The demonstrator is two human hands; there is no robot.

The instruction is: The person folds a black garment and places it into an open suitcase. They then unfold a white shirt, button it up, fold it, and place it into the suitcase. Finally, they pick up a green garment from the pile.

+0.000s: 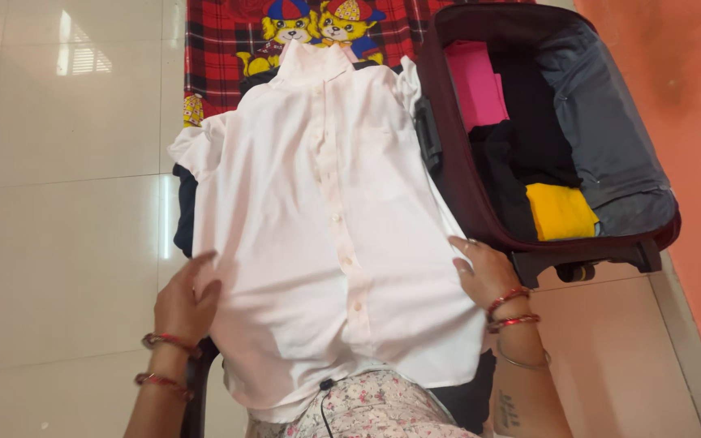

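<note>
Presently, a white button-front shirt lies face up, buttoned, collar pointing away from the wearer of the camera, spread over darker garments and partly over a red plaid cloth with cartoon bears on the tiled floor. Its lower hem reaches the person's lap, where a floral-print fabric shows.

Hands: the left hand rests flat on the shirt's left edge, fingers spread and not closed on the cloth. The right hand presses on the right edge, fingers lying against the fabric; whether any cloth is pinched beneath cannot be determined. The two hands are well apart, one at each side of the garment. Both wrists carry red bangles.

Beside the shirt on the right stands an open maroon suitcase, touching or just beside the shirt's sleeve. Inside lie a pink folded item, black clothing and a yellow folded item.

Progress, as judged: the shirt is laid out and largely smoothed, but no fold is visible in its body; one sleeve appears bunched at the upper left. Folding and stowing remain outstanding. The suitcase is partly filled, with room left.
</note>
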